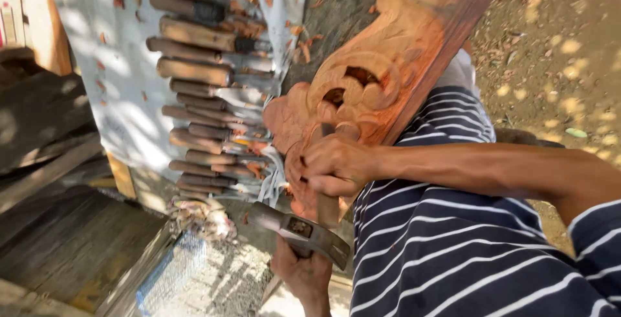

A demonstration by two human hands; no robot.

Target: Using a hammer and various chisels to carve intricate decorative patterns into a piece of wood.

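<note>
My right hand (333, 162) is closed around a chisel (326, 194), whose blade end rests on a reddish carved wooden panel (381, 65) with scroll and leaf shapes. The panel leans across my lap, over a navy and white striped garment (453, 246). My left hand (304, 275) grips the handle of a metal hammer (301, 229), its head just below the butt of the chisel. My right forearm reaches in from the right.
A row of several wooden-handled chisels (200, 90) lies on a pale cloth (123, 71) beside the panel, with wood chips scattered over it. Dark weathered planks (58, 226) lie at the left. Bare ground with dry leaves (556, 52) is at the right.
</note>
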